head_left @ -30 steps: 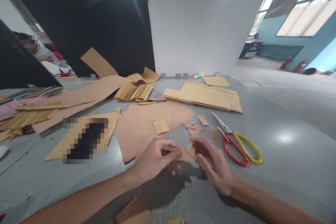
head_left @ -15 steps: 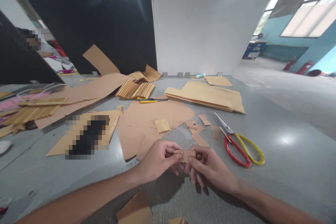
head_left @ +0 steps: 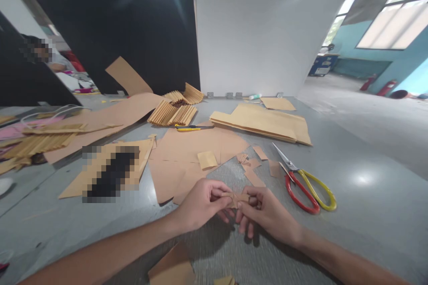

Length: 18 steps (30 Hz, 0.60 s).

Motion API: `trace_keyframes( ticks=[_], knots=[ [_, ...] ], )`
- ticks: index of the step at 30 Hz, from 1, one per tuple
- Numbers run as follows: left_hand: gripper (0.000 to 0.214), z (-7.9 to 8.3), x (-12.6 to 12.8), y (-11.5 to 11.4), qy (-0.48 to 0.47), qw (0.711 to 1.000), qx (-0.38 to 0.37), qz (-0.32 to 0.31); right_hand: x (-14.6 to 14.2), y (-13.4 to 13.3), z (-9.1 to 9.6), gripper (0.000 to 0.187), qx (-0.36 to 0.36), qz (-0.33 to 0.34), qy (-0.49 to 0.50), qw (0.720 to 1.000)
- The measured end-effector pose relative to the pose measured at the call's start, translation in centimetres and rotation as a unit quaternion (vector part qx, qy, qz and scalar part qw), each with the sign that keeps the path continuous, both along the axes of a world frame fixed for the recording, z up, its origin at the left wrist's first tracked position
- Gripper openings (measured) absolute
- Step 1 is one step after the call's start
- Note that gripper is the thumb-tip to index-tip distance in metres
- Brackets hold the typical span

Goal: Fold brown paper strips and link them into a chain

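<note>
A small folded piece of brown paper (head_left: 235,197) is pinched between my two hands just above the grey table. My left hand (head_left: 203,202) grips its left end between thumb and fingers. On the other end, my right hand (head_left: 264,209) holds it with the thumb pressed near the middle; its lower fingers hang loose. Beyond my hands lie several small brown paper scraps (head_left: 254,177) and a larger sheet of brown paper (head_left: 194,144) with a square tan piece (head_left: 207,159) on it. Scissors (head_left: 302,187) with one red and one yellow handle rest to the right, blades partly apart.
A yellow-and-black utility knife (head_left: 190,128) lies by pleated paper stacks (head_left: 172,113). Folded tan paper (head_left: 264,122) is at the back, before a white panel (head_left: 261,35). A blurred dark object (head_left: 112,176) lies at left. Another brown piece (head_left: 172,265) is near me. A person sits far left.
The fingers of my right hand have curled slightly inward and to the left, beneath the small folded paper. My left hand keeps nearly the same pose. The objects on the table stay put.
</note>
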<state>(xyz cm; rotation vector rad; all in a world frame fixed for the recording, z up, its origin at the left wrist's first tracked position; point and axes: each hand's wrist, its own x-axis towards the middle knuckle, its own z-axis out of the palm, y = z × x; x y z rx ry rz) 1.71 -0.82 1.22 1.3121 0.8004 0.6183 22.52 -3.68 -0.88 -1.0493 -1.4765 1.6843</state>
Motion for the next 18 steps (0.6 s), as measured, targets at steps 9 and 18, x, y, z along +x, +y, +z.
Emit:
trace_keyframes(
  ticks=[9,18],
  knots=[
    [0.029,-0.41,0.02,0.16,-0.007,1.000,-0.007,0.001,-0.28,0.00,0.16,0.035,-0.009,-0.015,0.005,1.000],
    [0.033,-0.16,0.51,-0.33,-0.004,1.000,0.011,-0.018,-0.73,-0.24,-0.23,0.038,-0.007,-0.019,-0.012,1.000]
  ],
)
